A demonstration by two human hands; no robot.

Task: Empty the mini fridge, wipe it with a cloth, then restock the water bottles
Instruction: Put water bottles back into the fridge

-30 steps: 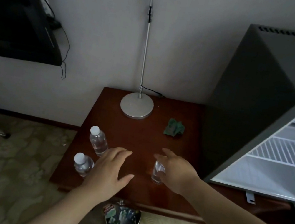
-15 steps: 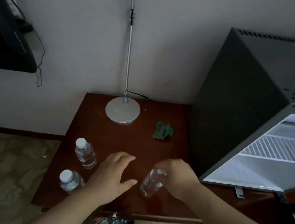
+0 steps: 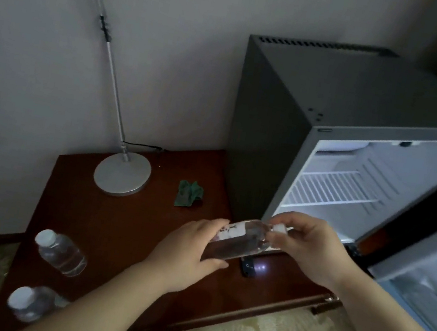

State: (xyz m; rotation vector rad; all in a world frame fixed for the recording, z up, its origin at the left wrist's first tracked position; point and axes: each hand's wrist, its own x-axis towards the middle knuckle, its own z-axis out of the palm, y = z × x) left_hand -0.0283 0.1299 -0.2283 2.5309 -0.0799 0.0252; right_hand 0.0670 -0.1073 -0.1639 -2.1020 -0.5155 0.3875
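A clear water bottle [image 3: 239,238] lies almost level in the air above the dark wooden table [image 3: 120,224]. My left hand [image 3: 191,250] grips its base end. My right hand [image 3: 305,243] pinches the white-capped neck, which points toward the grey mini fridge [image 3: 276,123]. The fridge door [image 3: 430,276] stands open at the right, showing a white interior and a wire shelf [image 3: 331,193] with nothing on it. Two more water bottles [image 3: 61,253] [image 3: 29,302] stand near the table's left front corner. A crumpled green cloth [image 3: 188,193] lies by the fridge's left side.
A lamp with a round silver base [image 3: 122,174] and a thin pole stands at the back of the table. A small dark object [image 3: 248,267] lies on the table under the held bottle. Patterned carpet covers the floor in front.
My right hand has lifted the bottle off the table and tipped it level toward the fridge. My left hand has taken hold of its base. The view has swung to the right.
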